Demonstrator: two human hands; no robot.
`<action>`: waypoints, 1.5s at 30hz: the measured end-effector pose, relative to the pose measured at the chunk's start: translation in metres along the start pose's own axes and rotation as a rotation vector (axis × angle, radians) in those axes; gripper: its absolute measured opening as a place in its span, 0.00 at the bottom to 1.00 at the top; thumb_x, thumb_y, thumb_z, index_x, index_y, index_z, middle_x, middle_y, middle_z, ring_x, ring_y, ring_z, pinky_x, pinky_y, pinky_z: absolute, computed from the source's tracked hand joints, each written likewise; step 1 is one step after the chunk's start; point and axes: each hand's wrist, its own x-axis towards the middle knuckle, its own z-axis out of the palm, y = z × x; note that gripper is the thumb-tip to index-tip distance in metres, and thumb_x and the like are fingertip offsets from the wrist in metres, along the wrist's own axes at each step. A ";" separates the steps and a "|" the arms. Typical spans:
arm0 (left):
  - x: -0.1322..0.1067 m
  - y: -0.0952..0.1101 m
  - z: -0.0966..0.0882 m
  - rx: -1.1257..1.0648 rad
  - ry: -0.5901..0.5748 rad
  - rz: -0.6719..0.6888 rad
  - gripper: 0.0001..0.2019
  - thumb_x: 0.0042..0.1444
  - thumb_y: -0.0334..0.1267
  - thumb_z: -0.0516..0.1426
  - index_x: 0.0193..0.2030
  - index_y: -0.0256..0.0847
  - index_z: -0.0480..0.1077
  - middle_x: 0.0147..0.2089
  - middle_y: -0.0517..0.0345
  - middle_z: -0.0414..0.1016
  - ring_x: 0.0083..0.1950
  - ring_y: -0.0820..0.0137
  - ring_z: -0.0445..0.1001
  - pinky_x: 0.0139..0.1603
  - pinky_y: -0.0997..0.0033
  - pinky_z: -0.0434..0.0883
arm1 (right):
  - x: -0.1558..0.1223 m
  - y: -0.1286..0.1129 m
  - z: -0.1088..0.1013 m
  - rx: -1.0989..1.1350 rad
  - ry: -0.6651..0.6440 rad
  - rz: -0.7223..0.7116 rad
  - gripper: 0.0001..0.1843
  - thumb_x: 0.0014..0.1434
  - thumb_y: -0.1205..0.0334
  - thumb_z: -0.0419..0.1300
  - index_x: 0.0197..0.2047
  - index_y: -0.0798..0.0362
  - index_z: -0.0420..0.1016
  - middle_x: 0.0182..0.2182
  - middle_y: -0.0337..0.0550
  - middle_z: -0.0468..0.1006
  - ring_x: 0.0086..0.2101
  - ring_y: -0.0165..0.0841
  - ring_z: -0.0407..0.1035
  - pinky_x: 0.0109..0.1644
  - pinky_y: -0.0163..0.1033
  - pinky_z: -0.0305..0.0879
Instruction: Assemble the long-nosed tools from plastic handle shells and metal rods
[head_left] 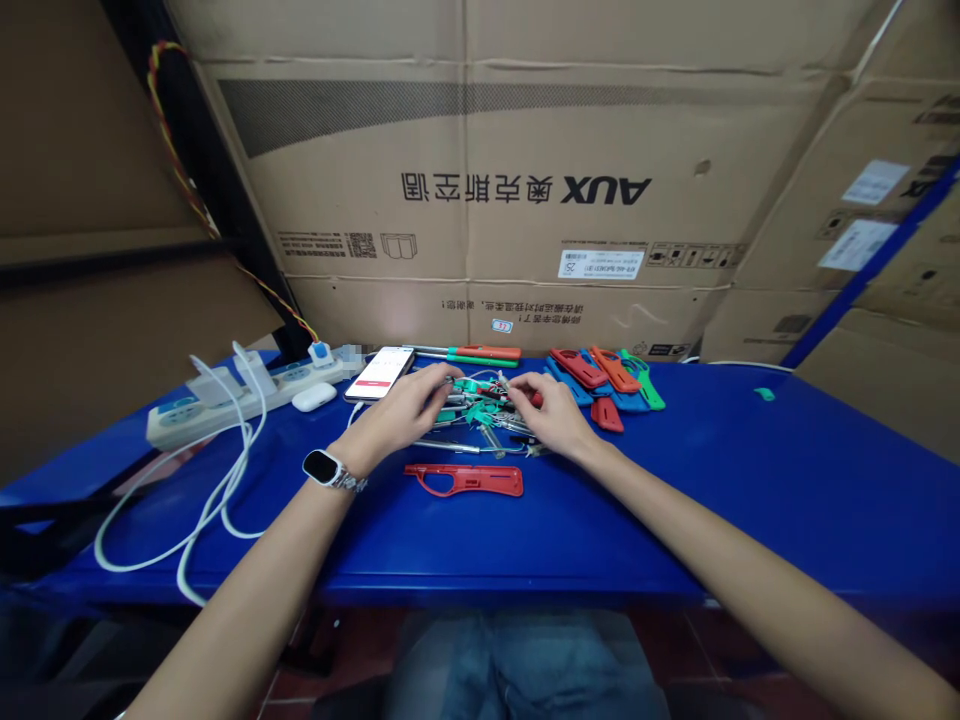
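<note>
My left hand (421,402) is closed, fingertips together at the left side of a pile of small parts (480,412). Facing it from the right, my right hand (553,412) pinches a small pale piece (503,381) at its fingertips. A thin white wire (480,376) arcs between the two hands. In the pile are green plastic pieces, metal rods and wires, partly hidden by my fingers. What the left fingers grip is too small to make out. Nearer to me lies a red lighter casing half (487,481), flat on the table.
Red, orange, blue and green casings (600,375) are heaped at the back right. Two screwdrivers (480,354) lie behind the pile. Leftward are a phone (381,374), a white earbud case (313,397), a power strip (225,405) and looping white cables (240,470). Cardboard (465,130) walls the blue table (712,480).
</note>
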 end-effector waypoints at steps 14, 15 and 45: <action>-0.004 0.021 -0.010 -0.137 -0.021 -0.111 0.14 0.67 0.42 0.48 0.39 0.37 0.70 0.26 0.62 0.67 0.24 0.74 0.61 0.26 0.74 0.56 | -0.010 -0.017 -0.004 0.368 -0.201 0.068 0.18 0.67 0.49 0.49 0.43 0.53 0.72 0.27 0.36 0.66 0.28 0.29 0.59 0.33 0.35 0.56; -0.005 0.022 -0.012 -0.149 -0.033 -0.120 0.14 0.67 0.42 0.48 0.38 0.37 0.70 0.24 0.63 0.65 0.23 0.75 0.59 0.25 0.74 0.55 | -0.012 -0.020 -0.005 0.405 -0.232 0.071 0.17 0.65 0.48 0.52 0.41 0.53 0.71 0.26 0.35 0.64 0.27 0.28 0.57 0.32 0.35 0.55; -0.061 0.048 0.002 0.094 -0.180 0.150 0.12 0.70 0.34 0.48 0.47 0.40 0.73 0.43 0.52 0.73 0.44 0.66 0.72 0.45 0.67 0.71 | -0.043 -0.044 0.005 0.217 -0.512 -0.020 0.13 0.64 0.56 0.56 0.33 0.54 0.75 0.20 0.32 0.63 0.23 0.27 0.54 0.31 0.35 0.51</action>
